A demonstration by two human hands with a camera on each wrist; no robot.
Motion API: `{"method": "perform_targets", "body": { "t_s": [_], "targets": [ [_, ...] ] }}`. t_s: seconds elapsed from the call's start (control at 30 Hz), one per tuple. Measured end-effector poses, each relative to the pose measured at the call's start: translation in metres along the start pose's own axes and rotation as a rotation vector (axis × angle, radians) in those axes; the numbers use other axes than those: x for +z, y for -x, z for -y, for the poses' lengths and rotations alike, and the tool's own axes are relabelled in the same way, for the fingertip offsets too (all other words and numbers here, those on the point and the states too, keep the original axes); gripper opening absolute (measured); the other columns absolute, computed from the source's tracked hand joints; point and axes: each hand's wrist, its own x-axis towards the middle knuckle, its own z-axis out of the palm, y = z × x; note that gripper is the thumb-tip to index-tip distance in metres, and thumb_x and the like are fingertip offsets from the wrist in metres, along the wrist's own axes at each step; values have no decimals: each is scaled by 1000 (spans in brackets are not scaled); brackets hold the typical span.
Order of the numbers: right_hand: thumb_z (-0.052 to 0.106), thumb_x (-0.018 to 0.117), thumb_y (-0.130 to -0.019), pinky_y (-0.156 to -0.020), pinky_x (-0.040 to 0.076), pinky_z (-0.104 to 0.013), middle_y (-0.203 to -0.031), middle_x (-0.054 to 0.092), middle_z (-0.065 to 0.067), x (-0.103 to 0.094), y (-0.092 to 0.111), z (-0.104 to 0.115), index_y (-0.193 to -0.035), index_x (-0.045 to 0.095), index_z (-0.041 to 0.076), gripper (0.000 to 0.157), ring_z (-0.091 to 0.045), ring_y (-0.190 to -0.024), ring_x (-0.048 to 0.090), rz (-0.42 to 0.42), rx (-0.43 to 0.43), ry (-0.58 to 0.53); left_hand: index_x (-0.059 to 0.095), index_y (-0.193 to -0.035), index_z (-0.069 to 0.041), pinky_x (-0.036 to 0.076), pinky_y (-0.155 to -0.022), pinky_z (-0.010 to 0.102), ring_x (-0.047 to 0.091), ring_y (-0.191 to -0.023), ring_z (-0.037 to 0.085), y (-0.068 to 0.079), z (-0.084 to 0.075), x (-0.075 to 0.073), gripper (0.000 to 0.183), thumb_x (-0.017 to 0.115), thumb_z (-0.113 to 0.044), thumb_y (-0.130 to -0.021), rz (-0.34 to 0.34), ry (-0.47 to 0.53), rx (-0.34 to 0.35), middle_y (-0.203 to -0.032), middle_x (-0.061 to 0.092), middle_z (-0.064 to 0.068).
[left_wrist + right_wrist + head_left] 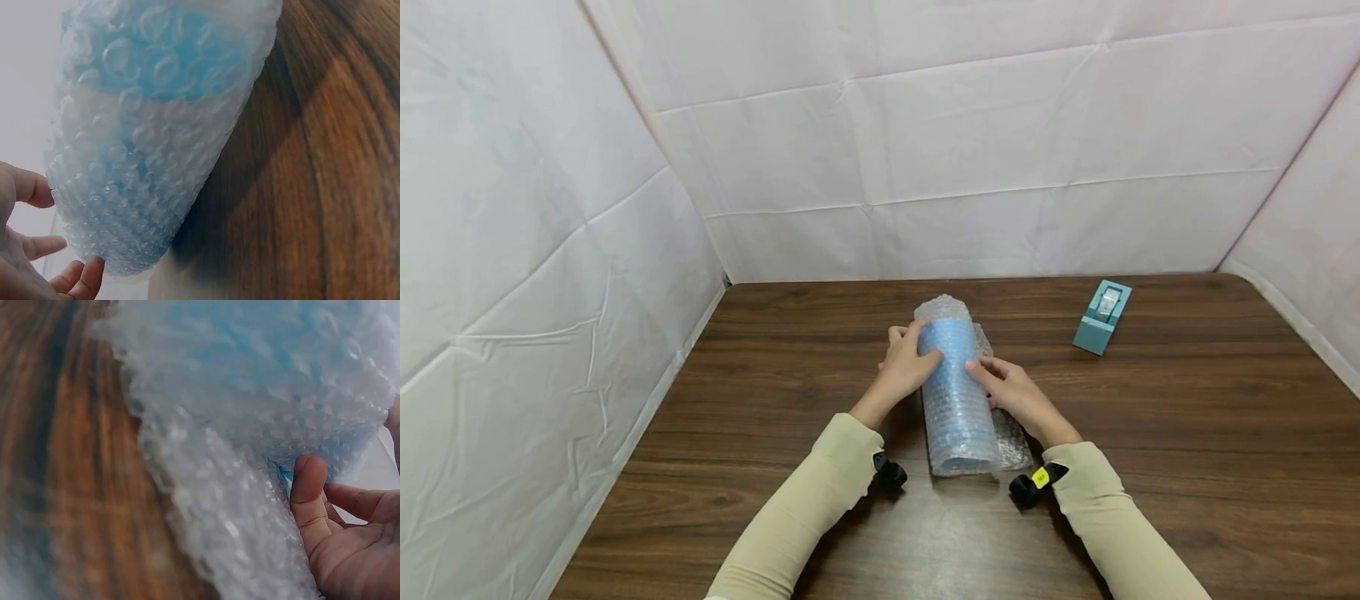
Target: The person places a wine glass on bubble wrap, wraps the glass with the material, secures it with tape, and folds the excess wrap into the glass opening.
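Observation:
A roll of bubble wrap (957,400) with something blue inside lies lengthwise on the table, its near end showing a hollow rim. What the blue thing is cannot be made out through the bubbles. My left hand (904,367) holds the roll's upper left side, thumb on top; its fingertips touch the plastic in the left wrist view. On the other side my right hand (1018,396) grips the wrap between thumb and fingers, beside the seam. From under the roll a loose flap of bubble wrap (231,519) spreads to the right over the wood.
A teal tape dispenser (1099,321) with a clear tape roll stands at the back right of the brown wooden table (790,392). White cloth walls (955,167) rise behind the table and along both sides.

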Motion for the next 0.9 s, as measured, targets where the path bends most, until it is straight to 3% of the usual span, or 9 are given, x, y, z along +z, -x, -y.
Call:
{"method": "perform_targets", "body": {
  "t_s": [0.23, 0.4, 0.5, 0.67, 0.9],
  "targets": [
    [64, 48, -91, -97, 46, -47, -153, 31, -22, 0, 1, 0, -153, 20, 5, 90, -39, -120, 54, 8, 5, -30, 35, -147, -15, 25, -100, 64, 48, -120, 34, -1, 0, 2, 62, 56, -30, -90, -15, 1, -12, -133, 34, 18],
    [64, 47, -91, -100, 44, -50, -154, 27, -22, 0, 2, 1, -153, 18, 5, 90, -39, -128, 47, 10, 10, -46, 30, -148, -10, 21, -102, 68, 46, -124, 35, -1, -1, 3, 68, 57, -33, -90, -15, -3, -28, -136, 33, 21],
    [64, 48, -91, -103, 41, -52, -156, 22, -22, -1, 2, 0, -154, 15, 7, 91, -40, -133, 40, 8, 13, -55, 29, -149, -10, 18, -103, 69, 44, -126, 37, 0, -1, 3, 71, 57, -36, -90, -9, -6, -39, -136, 32, 22],
    [59, 51, -93, -101, 42, -52, -155, 22, -23, -1, 2, -1, -155, 14, 13, 85, -40, -132, 41, -3, -2, -105, 29, -149, -10, 17, -104, 71, 45, -125, 37, -1, 1, 5, 71, 57, -38, -91, -3, 2, -46, -134, 33, 22],
    [57, 49, -94, -105, 38, -57, -157, 19, -22, -2, 2, -2, -155, 16, 12, 82, -41, -138, 33, -7, 5, -118, 30, -148, -10, 16, -104, 73, 47, -124, 35, -1, 1, 7, 68, 56, -39, -92, 6, 20, -32, -133, 35, 21]
  ]
}}
